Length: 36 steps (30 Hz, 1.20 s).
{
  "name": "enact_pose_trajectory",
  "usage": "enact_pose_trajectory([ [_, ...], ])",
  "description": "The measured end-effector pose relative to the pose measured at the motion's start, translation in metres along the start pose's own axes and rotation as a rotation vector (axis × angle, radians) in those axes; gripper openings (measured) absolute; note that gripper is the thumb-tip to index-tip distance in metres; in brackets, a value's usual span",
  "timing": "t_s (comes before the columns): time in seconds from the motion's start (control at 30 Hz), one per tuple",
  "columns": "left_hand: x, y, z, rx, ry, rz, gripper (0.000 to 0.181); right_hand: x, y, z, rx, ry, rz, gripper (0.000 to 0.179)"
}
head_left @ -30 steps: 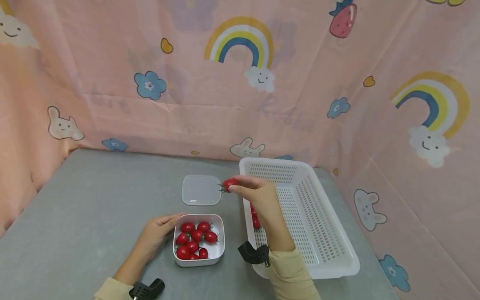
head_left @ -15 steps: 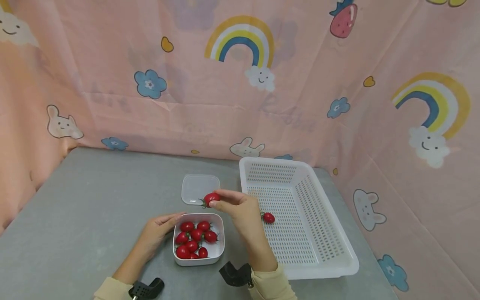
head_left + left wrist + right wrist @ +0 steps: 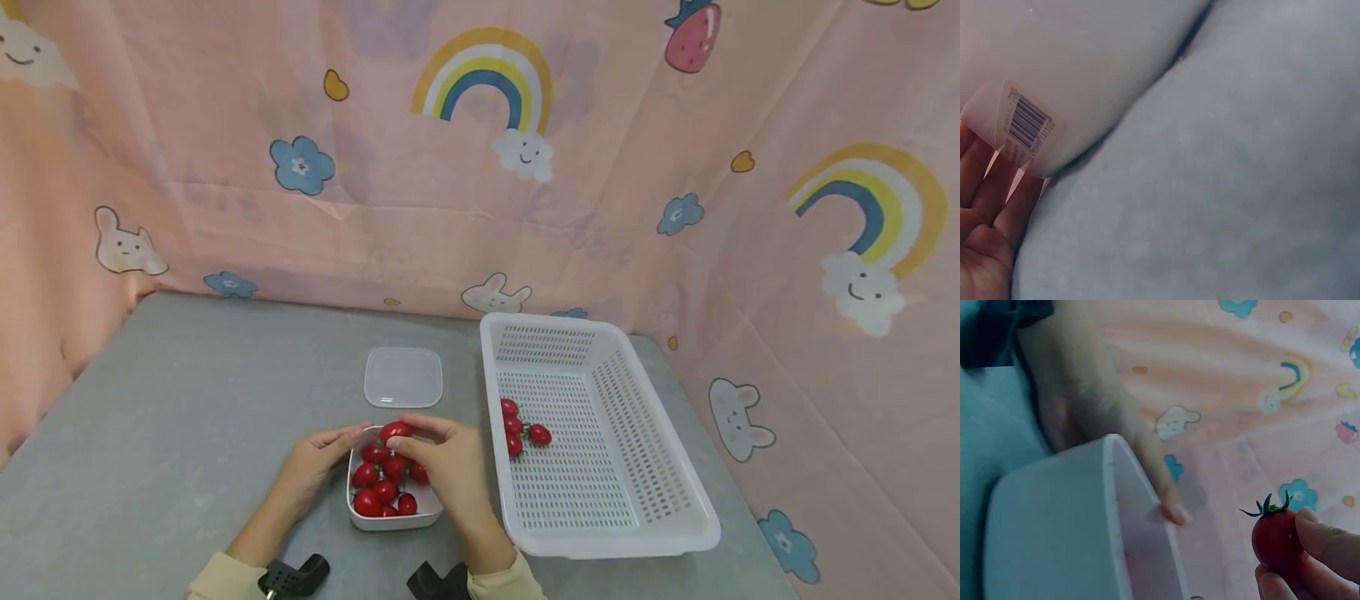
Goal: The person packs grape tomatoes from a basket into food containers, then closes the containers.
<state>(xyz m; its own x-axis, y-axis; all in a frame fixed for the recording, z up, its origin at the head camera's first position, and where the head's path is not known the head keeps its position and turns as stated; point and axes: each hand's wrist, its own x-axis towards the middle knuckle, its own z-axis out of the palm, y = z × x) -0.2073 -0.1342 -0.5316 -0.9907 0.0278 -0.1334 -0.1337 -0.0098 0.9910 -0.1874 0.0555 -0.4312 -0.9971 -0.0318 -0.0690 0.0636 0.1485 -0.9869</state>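
Head view: my right hand [image 3: 452,460] pinches a small, glossy red cherry tomato [image 3: 395,431] between thumb and fingers, holding it over the far part of a white, rounded-square plastic box [image 3: 396,524]. Right wrist view shows its green, spidery stem cap and the fruit apart from the box's rim. My left hand [image 3: 309,468] rests on the box's far left corner, its fingers fairly straight; from the left wrist, they lie against the outer wall beside a pale barcode label [image 3: 1025,125]. Inside the box sits a cluster of red cherry tomatoes [image 3: 385,492]. Just beyond it, a translucent, rounded-square plastic lid [image 3: 403,377] lies flat on the grey tabletop [image 3: 210,400]. To the right stands a large, white, perforated plastic basket [image 3: 592,492], with four loose red tomatoes [image 3: 540,435] visible near its left wall. Behind hangs pink cloth [image 3: 420,217] printed with rainbows, bunnies and blue flowers.
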Motion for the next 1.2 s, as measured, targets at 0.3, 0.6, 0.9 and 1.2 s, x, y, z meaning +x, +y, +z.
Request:
enact_pose_trajectory([
  [0.3, 0.000, -0.001, 0.000, 0.007, 0.011, 0.011, 0.038, 0.006, 0.024, 0.012, -0.061, 0.017, 0.035, 0.027],
  [0.6, -0.001, 0.002, 0.000, 0.004, 0.010, 0.026, 0.037, 0.014, 0.037, 0.022, -0.099, 0.026, -0.030, 0.026],
  [0.9, -0.001, 0.001, 0.000, -0.002, 0.004, 0.029, 0.037, 0.014, 0.039, 0.028, -0.135, 0.015, -0.061, 0.027],
  [1.2, -0.002, 0.003, 0.000, -0.008, 0.003, 0.024, 0.037, 0.011, 0.038, 0.028, -0.134, -0.014, -0.080, 0.027],
])
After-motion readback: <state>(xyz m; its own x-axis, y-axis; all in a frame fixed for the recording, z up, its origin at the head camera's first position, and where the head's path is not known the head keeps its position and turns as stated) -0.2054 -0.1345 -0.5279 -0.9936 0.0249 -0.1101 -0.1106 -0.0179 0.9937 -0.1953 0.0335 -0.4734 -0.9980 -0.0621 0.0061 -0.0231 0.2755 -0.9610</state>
